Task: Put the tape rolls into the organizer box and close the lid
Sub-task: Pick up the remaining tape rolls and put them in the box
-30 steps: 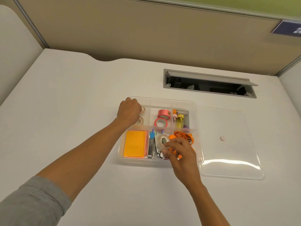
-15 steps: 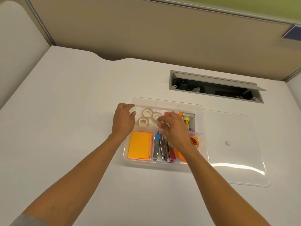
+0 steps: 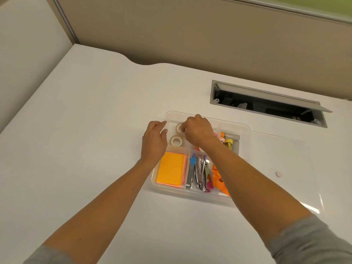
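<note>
The clear organizer box lies open on the white desk. Two white tape rolls sit in its far-left compartment, one behind the other. My right hand hovers over that compartment with its fingers pinched on another pale tape roll, which is mostly hidden under the hand. My left hand rests at the box's left rim with its fingers apart and nothing in it. A pink tape roll is almost wholly covered by my right wrist. The clear lid lies flat on the desk to the right of the box.
Orange sticky notes, metal staplers and clips and orange items fill the near compartments. Small bottles stand at the far right. A cable hatch lies open behind the box. Partition walls stand behind and to the left.
My right hand carried the clear tape roll from the near middle of the box to the far-left compartment. My left hand drew back from that compartment to the box's left rim.
</note>
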The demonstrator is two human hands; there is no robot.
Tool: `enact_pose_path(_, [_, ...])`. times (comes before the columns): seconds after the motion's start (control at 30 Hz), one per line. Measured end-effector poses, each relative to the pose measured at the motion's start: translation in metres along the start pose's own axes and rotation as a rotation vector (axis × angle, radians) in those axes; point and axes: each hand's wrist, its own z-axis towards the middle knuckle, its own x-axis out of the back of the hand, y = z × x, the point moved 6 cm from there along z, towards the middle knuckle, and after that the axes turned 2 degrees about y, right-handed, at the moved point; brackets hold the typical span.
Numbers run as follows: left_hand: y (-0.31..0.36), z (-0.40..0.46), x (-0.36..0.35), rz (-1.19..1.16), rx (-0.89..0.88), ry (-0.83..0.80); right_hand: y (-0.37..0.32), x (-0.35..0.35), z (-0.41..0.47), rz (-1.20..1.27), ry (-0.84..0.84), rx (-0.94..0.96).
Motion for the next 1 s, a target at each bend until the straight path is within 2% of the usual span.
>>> enact_pose_path(0.27, [-0.002, 0.001, -0.002, 0.004, -0.022, 0.015, 0.002, -0.015, 0.006, -0.060, -0.065, -0.024])
enact_pose_path(0.73, [-0.004, 0.000, -0.003, 0.010, -0.033, 0.027, -0.004, -0.014, 0.004, -0.227, -0.024, 0.008])
enact_pose_path(1.0, [-0.004, 0.000, -0.003, -0.001, -0.014, 0.019, -0.001, -0.019, -0.001, -0.142, -0.034, 0.007])
